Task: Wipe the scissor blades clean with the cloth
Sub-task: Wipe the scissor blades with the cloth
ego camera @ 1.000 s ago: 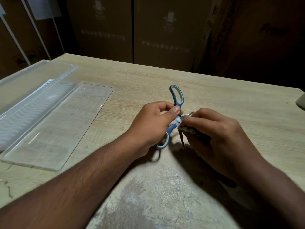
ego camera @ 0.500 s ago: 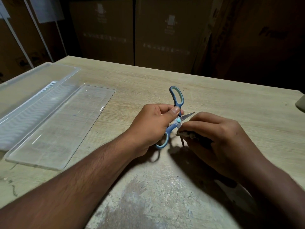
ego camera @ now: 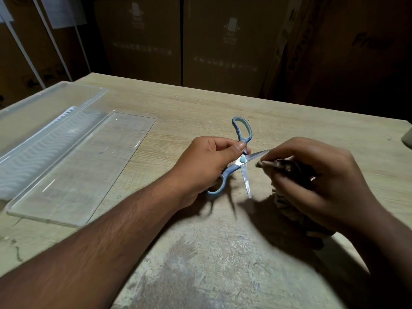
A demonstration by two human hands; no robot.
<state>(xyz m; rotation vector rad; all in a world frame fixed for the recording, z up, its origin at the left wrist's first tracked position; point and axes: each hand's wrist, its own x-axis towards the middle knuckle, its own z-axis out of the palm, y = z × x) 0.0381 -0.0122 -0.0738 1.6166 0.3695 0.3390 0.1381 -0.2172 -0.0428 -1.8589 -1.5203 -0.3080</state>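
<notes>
The blue-handled scissors (ego camera: 242, 160) stand spread wide above the wooden table (ego camera: 200, 108). My left hand (ego camera: 205, 166) grips them at the handles near the pivot, thumb on the upper handle. One blade points right toward my other hand, and the other blade points down with whitish smears on it. My right hand (ego camera: 316, 181) grips a dark crumpled cloth (ego camera: 287, 201), which is bunched under the fingers and hangs below the palm. A fold of the cloth, pinched at the fingertips, sits at the tip of the right-pointing blade.
A clear plastic lid (ego camera: 73, 168) lies flat on the left, beside a clear plastic box (ego camera: 44, 108) at the table's left edge. Cardboard boxes (ego camera: 178, 41) stand behind the table. A pale object (ego camera: 407, 139) shows at the right edge.
My right hand has slid with the cloth out along the upper blade toward its tip, baring more of both blades. The left hand keeps its grip.
</notes>
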